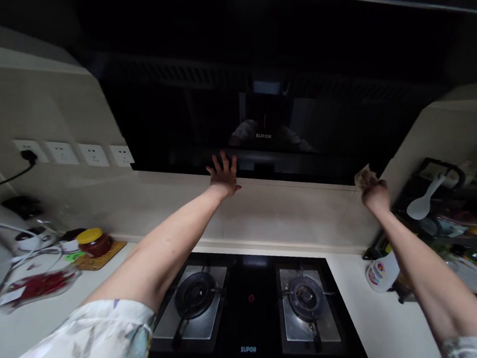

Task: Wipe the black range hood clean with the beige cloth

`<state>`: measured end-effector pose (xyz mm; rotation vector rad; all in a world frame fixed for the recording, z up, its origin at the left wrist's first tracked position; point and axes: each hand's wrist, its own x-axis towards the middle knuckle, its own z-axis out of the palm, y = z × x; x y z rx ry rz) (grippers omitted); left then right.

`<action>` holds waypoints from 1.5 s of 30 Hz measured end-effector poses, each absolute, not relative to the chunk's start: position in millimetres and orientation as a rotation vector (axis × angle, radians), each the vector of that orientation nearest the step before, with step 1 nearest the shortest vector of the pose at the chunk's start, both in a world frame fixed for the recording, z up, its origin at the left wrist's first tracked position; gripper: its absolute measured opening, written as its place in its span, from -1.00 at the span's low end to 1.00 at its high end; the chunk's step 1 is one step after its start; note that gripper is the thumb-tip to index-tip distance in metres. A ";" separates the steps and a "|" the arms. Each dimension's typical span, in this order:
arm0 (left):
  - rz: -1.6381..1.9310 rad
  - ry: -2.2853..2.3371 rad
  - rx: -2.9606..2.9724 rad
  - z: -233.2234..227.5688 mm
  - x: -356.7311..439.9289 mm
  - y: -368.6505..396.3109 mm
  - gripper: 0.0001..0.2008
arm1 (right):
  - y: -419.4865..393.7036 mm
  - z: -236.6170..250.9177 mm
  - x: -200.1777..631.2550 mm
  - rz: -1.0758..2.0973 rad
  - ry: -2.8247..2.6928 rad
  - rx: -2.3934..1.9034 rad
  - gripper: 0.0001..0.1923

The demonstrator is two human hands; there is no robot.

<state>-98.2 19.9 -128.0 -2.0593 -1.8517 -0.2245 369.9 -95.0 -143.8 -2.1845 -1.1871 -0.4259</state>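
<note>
Above the stove spans a black range hood [177,118] with a glossy front panel. My left hand [224,176] lies on the lower edge of the hood near its middle, fingers spread and holding nothing. At the hood's lower right corner, my right hand [375,196] is closed around a crumpled, light brown cloth [364,179]. The cloth is against the hood's edge or the wall just beside it; which one I cannot tell. Part of the cloth is hidden inside my fingers.
Below is a black gas stove [251,308] with two burners. A white spray bottle [383,271] and a rack with a white ladle [425,198] stand right. On the left are a yellow-lidded jar [94,243], a pack of red chillies [39,288] and wall sockets [62,153].
</note>
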 end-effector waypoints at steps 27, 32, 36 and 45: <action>-0.311 -1.826 -2.087 -132.3 -95.3 18.1 0.28 | 12.5 53.6 -17.8 -0.759 -1.959 -1.254 -0.52; -0.342 -1.823 -2.108 -134.2 -95.5 20.9 0.27 | 18.1 60.1 1.0 -0.710 -1.980 -1.111 -0.58; -0.329 -1.833 -2.101 -133.8 -95.2 21.4 0.27 | 8.3 59.0 61.4 -0.756 -1.801 -1.284 -0.64; -0.284 -1.829 -2.103 -130.4 -95.0 19.1 0.25 | -24.5 46.3 214.8 -0.688 -1.125 -1.705 -0.51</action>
